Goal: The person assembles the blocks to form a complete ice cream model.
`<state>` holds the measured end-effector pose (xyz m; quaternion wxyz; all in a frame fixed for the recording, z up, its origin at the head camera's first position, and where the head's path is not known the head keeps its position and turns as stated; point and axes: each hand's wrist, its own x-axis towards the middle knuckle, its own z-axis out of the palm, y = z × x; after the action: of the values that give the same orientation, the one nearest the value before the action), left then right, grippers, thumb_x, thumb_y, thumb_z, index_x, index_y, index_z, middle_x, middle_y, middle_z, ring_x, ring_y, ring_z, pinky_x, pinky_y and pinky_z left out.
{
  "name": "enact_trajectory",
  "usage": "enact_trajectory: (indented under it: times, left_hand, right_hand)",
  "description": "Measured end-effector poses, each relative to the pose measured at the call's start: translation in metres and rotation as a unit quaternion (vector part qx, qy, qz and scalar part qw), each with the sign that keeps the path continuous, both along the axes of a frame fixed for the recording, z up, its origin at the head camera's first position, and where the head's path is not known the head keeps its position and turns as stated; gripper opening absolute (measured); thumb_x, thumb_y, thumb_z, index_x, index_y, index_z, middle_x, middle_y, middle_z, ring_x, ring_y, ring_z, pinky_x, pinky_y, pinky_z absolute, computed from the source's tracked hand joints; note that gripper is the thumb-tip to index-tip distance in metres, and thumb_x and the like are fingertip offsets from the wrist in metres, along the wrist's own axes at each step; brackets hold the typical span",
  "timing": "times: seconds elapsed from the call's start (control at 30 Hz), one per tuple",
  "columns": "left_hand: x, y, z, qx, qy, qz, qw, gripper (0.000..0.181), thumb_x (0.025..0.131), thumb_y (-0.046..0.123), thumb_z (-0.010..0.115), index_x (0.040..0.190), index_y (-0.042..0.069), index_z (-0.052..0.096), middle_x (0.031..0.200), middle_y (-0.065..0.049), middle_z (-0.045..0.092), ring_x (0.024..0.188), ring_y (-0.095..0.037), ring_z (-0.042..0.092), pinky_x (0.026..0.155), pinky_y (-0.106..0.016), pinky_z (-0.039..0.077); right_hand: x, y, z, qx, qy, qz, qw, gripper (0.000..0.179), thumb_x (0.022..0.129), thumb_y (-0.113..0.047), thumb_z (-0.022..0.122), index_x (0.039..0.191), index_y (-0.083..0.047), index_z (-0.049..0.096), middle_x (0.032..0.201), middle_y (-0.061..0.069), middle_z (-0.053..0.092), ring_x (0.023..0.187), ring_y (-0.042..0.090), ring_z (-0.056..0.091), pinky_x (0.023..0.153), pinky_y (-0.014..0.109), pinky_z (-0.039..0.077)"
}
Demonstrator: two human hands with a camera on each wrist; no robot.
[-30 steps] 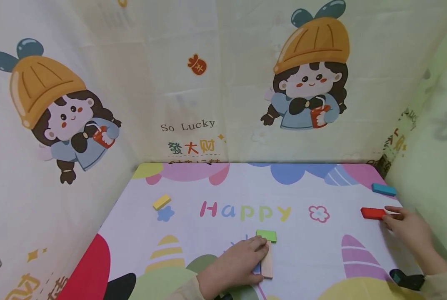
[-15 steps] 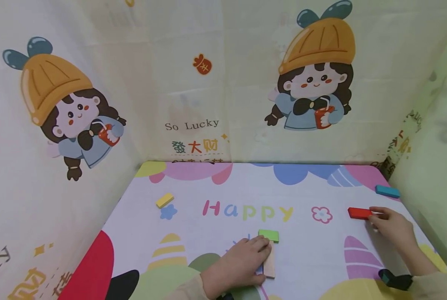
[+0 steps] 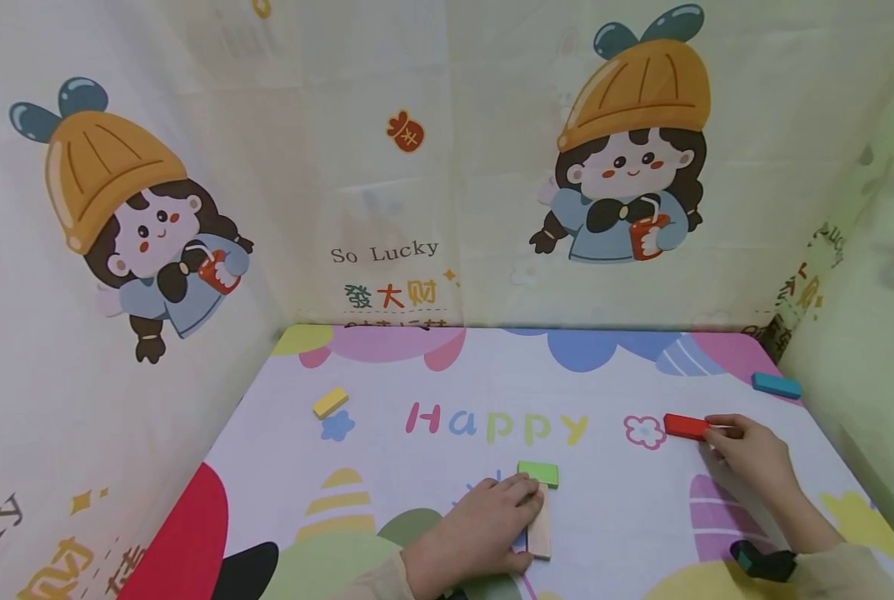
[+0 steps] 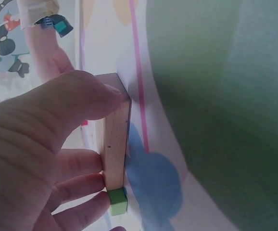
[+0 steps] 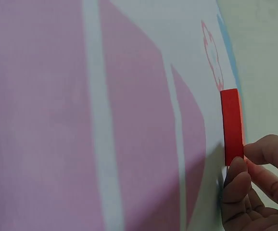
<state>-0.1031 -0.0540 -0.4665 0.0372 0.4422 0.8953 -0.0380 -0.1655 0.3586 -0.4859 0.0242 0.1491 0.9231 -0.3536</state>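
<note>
In the head view my right hand [image 3: 756, 454] pinches a red block [image 3: 685, 427] by its right end, between thumb and fingers. The right wrist view shows the same red block [image 5: 232, 126] beside the printed flower. My left hand [image 3: 480, 527] grips a plain wooden block [image 3: 539, 525] at the front middle of the table. Seen from the left wrist, the thumb lies over one end of the wooden block [image 4: 114, 144] and the fingers touch its side. A green block [image 3: 538, 474] sits crosswise against the far end; one fingertip reaches it.
A yellow block [image 3: 330, 403] lies at the back left of the printed tabletop [image 3: 604, 517]. A blue block [image 3: 776, 385] is near the right edge at the back. Printed cloth walls [image 3: 491, 183] stand at the back and both sides.
My right hand has carried the red block leftward, from near the right edge to beside the printed flower. The left hand keeps its place on the wooden block.
</note>
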Motion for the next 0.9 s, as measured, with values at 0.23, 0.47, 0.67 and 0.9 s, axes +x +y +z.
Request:
enact_trajectory:
  times: [0.23, 0.47, 0.67, 0.9]
  left_hand:
    - [-0.001, 0.000, 0.001, 0.002, -0.004, 0.000, 1.0000, 0.070, 0.093, 0.056, 0.068, 0.152, 0.020, 0.053, 0.153, 0.008, 0.050, 0.143, -0.011, 0.045, 0.104, -0.032, 0.049]
    - [-0.001, 0.000, -0.001, 0.008, -0.003, -0.002, 1.0000, 0.070, 0.093, 0.055, 0.069, 0.151, 0.019, 0.054, 0.152, 0.007, 0.050, 0.143, -0.011, 0.045, 0.103, -0.031, 0.049]
    - [-0.001, -0.001, -0.001, 0.013, 0.009, -0.010, 0.9998, 0.071, 0.092, 0.056, 0.068, 0.151, 0.019, 0.055, 0.151, 0.007, 0.051, 0.142, -0.010, 0.046, 0.103, -0.030, 0.048]
    - [-0.002, -0.001, -0.002, 0.009, 0.003, -0.009, 0.9999, 0.072, 0.093, 0.056, 0.068, 0.152, 0.019, 0.053, 0.151, 0.007, 0.051, 0.143, -0.011, 0.045, 0.107, -0.032, 0.047]
  right_hand:
    - [-0.001, -0.021, -0.003, -0.025, 0.008, 0.011, 0.9996, 0.050, 0.102, -0.026, 0.059, 0.137, 0.010, 0.054, 0.111, 0.032, 0.065, 0.074, 0.020, 0.061, 0.057, 0.026, 0.050]
    - [-0.004, -0.041, -0.004, -0.039, 0.010, 0.030, 0.9987, 0.050, 0.102, -0.028, 0.059, 0.135, 0.009, 0.055, 0.106, 0.026, 0.069, 0.073, 0.017, 0.063, 0.059, 0.027, 0.051]
    - [-0.003, -0.057, -0.004, -0.053, 0.010, 0.040, 0.9977, 0.049, 0.101, -0.029, 0.062, 0.133, 0.008, 0.057, 0.093, 0.014, 0.071, 0.070, 0.017, 0.062, 0.058, 0.028, 0.051]
    - [-0.003, -0.079, -0.004, -0.061, 0.012, 0.044, 0.9971, 0.044, 0.100, -0.025, 0.065, 0.130, 0.006, 0.059, 0.092, 0.013, 0.069, 0.067, 0.017, 0.061, 0.057, 0.028, 0.051]
